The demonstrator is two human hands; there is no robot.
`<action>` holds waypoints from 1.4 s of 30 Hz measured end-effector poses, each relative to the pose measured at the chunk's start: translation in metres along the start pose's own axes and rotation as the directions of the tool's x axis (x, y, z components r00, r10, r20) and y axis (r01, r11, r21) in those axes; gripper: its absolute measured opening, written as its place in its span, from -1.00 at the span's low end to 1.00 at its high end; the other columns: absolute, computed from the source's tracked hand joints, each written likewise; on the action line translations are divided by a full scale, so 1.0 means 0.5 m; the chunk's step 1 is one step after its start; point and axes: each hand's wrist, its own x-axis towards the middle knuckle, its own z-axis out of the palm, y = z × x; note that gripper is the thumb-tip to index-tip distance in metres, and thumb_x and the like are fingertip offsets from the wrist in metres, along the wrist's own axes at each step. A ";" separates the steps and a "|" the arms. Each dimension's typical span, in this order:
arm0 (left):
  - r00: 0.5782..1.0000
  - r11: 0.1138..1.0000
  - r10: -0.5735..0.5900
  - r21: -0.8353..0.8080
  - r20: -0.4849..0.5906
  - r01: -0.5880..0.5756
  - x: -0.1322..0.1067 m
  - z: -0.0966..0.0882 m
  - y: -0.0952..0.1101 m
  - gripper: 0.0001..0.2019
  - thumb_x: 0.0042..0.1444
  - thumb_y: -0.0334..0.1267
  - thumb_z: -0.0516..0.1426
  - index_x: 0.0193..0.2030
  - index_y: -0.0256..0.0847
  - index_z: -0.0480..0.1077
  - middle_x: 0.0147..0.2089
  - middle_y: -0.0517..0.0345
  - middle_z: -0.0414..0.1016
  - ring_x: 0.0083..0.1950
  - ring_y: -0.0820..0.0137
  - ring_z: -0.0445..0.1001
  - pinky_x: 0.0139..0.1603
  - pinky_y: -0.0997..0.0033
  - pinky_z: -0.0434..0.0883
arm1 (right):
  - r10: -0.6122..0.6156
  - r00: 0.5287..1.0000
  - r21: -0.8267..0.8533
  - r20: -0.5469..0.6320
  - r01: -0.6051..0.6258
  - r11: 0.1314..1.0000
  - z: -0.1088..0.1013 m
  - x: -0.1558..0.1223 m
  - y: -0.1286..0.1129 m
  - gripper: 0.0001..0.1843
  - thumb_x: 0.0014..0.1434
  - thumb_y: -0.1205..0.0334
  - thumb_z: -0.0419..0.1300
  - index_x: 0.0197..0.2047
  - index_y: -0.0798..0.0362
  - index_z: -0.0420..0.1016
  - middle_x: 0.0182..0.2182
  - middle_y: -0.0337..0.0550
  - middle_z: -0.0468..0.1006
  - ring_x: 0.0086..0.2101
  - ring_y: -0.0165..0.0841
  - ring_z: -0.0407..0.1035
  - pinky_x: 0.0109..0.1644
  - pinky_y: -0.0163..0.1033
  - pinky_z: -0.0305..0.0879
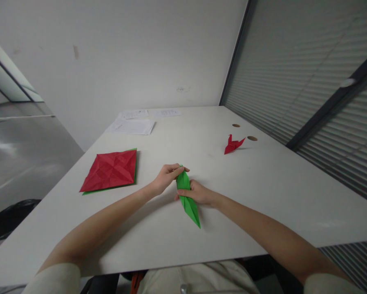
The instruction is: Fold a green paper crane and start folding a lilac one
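A folded green origami paper [191, 207] is held above a white table [281, 196], its free point toward five o'clock. The left hand [166, 177] pinches its twelve o'clock end; the right hand [198, 192] grips its middle, thumb on top. A red origami crane [233, 145] stands at two o'clock. For a crisp crease, the right grip should probably stay firm without crumpling, while left fingertips align the layers before pressing.

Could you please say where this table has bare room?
Bare: between the printed papers and red origami crane, and between that crane and the right forearm. Crowded: centre (left grip, right grip, green folded paper) and left (creased red sheet).
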 end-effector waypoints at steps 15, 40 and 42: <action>0.994 0.968 0.101 0.236 -0.031 -0.091 0.002 0.005 -0.010 -0.48 0.18 0.16 0.00 -0.22 -0.33 0.45 -0.51 0.23 0.27 -0.48 0.49 0.24 -0.46 0.48 0.20 | 0.046 0.998 0.086 -0.048 -0.041 0.995 -0.003 0.003 0.003 -0.54 -0.02 -0.10 0.33 -0.36 0.20 0.53 -0.46 -0.12 0.57 -0.55 -0.46 0.36 -0.49 -0.37 0.27; 0.989 0.970 0.090 0.235 -0.113 -0.061 -0.004 0.015 -0.036 -0.46 0.10 0.20 0.06 -0.44 -0.34 0.44 -0.60 0.22 0.31 -0.57 0.54 0.22 -0.59 0.54 0.16 | 0.022 0.999 0.004 -0.025 -0.022 1.000 0.000 0.006 -0.002 -0.41 -0.08 -0.26 0.30 -0.40 0.21 0.54 -0.54 -0.16 0.52 -0.58 -0.46 0.34 -0.48 -0.34 0.27; 0.987 0.970 0.098 0.233 -0.126 -0.066 -0.005 0.014 -0.034 -0.46 0.10 0.20 0.06 -0.44 -0.34 0.46 -0.60 0.21 0.33 -0.57 0.53 0.23 -0.59 0.54 0.17 | 0.021 1.000 0.010 -0.004 -0.021 1.000 -0.001 0.005 -0.003 -0.41 -0.07 -0.26 0.29 -0.39 0.21 0.54 -0.53 -0.15 0.53 -0.57 -0.46 0.36 -0.47 -0.34 0.28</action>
